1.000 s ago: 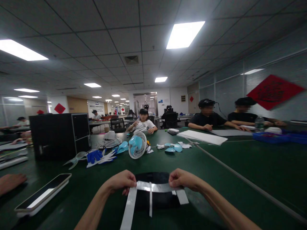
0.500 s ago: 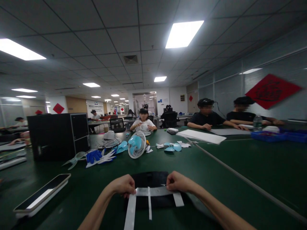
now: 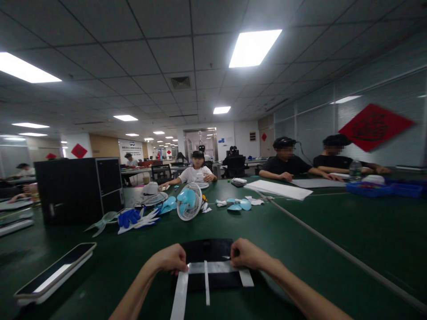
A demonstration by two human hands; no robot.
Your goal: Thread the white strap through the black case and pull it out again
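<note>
A shiny grey tape (image 3: 218,267) is stretching nearly straight across a black pad (image 3: 207,250), which is lying on the worktop (image 3: 310,253). A narrow white strip (image 3: 207,288) is crossing the tape, reaching past the pad's near edge. A long white band (image 3: 180,293) is running nearward from the left end; a short white tab (image 3: 247,278) is slanting by the right.

Dark characters marked a red wall diamond (image 3: 376,127), lettering a distant white wall sign (image 3: 133,149); neither was legible.
</note>
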